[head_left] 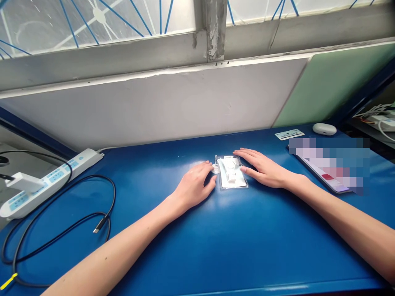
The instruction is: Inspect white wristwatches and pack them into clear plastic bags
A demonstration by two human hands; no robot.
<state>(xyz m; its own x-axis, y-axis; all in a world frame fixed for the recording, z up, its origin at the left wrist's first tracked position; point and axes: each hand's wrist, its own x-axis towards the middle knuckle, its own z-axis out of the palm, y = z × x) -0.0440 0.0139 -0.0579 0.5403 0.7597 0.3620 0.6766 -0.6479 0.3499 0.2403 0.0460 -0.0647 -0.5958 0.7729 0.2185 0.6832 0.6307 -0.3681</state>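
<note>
A small clear plastic packet with white pieces inside lies flat on the blue table. At its left edge is a short bead chain with a small clear tag. My left hand rests on the table just left of the packet, fingertips by the chain, thumb apart from the fingers. To the right, my right hand lies with fingers stretched toward the packet's upper right edge and the thumb close to its side. Neither hand grips the packet. What the white pieces are, I cannot make out.
On the left stand a white power strip with a plugged-in adapter and a looped black cable. At the right are a white card, a white earbud case and a phone or tablet, partly blurred. A pale panel borders the back.
</note>
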